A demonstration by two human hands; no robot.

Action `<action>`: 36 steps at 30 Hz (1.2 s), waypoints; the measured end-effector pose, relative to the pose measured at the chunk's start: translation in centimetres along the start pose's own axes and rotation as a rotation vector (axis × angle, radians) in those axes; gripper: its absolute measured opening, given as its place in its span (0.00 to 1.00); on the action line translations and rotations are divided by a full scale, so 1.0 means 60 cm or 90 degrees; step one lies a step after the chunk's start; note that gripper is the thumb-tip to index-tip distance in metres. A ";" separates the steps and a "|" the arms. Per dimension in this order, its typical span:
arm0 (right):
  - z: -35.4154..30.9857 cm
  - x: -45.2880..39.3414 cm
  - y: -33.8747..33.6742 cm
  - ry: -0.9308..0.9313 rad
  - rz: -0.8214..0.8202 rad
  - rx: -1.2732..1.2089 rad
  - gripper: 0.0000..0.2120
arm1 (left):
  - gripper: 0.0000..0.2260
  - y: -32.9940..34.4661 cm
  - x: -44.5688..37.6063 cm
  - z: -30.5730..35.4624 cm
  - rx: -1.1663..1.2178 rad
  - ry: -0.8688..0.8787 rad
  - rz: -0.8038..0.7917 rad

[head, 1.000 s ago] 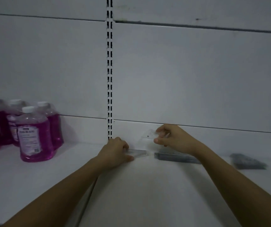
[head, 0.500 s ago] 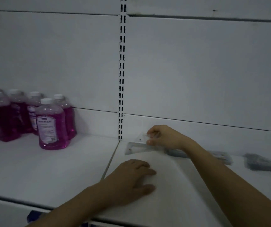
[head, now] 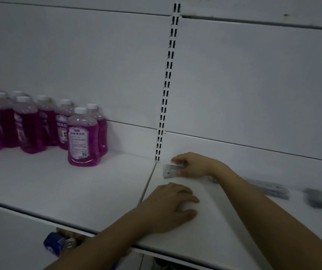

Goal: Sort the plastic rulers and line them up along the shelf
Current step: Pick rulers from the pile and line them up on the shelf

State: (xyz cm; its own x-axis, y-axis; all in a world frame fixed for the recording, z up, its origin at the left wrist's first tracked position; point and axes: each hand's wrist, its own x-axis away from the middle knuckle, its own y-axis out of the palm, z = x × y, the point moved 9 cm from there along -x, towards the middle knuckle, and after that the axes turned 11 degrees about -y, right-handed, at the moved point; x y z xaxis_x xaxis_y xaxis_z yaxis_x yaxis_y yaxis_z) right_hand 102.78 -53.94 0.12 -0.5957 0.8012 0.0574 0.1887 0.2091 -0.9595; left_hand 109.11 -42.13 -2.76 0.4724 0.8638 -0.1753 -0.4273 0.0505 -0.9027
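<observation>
1. Our right hand (head: 192,165) pinches a clear ruler (head: 169,171) at the shelf (head: 78,184) back; its far end is hidden.
2. Our left hand (head: 171,207) lies flat, empty, nearer us than that grip.
3. Blurred dark packs (head: 269,189) lie right of the pinch.

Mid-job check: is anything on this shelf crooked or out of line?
Slightly. The two dark ruler packs, one at and one at, lie at differing angles, not in a tidy row. The right hand holds a clear ruler pack by the back panel; the left hand rests flat. The bottles stand upright.
</observation>
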 end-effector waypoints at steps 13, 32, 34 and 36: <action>0.023 0.182 -0.051 0.119 0.259 -0.043 0.14 | 0.15 -0.002 0.009 0.016 -0.047 -0.048 0.002; 0.188 0.981 -0.025 0.443 0.272 -0.028 0.17 | 0.24 0.217 -0.004 0.651 -0.032 -0.015 -0.074; 0.201 1.090 -0.029 0.483 0.280 -0.029 0.17 | 0.23 0.249 0.003 0.757 -0.025 0.031 -0.094; 0.217 1.195 -0.033 0.525 0.282 -0.029 0.16 | 0.23 0.281 0.013 0.857 -0.033 0.074 -0.115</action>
State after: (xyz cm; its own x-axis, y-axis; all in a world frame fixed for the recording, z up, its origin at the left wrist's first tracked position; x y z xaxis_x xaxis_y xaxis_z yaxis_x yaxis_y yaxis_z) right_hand 49.51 -4.20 2.54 0.2768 0.9538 -0.1170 0.3062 -0.2029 -0.9301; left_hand 62.67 -14.82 2.10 0.6250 0.7790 -0.0508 -0.2889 0.1703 -0.9421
